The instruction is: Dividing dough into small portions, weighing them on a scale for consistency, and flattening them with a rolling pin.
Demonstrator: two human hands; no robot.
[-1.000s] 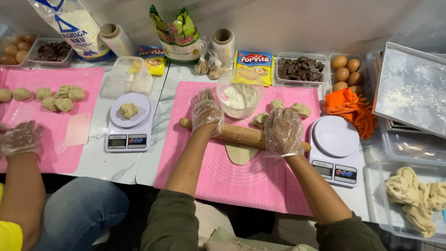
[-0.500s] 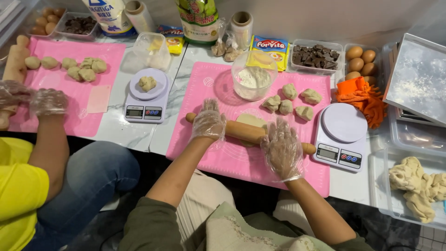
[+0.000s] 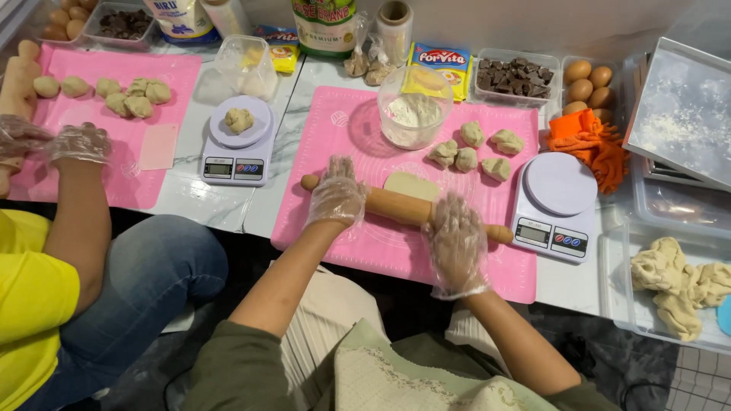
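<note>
Now I see the pin lying across a flat dough sheet mid-mat, so weight spreads evenly. My left hand and right hand, gloved, press down on it, fingers spread nearly flat, not curled around. Dough pieces wait near the mat's far edge beside a flour tub.

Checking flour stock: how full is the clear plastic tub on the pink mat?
Partly full: the clear plastic tub on the pink silicone mat holds white flour only in its lower part.
</note>
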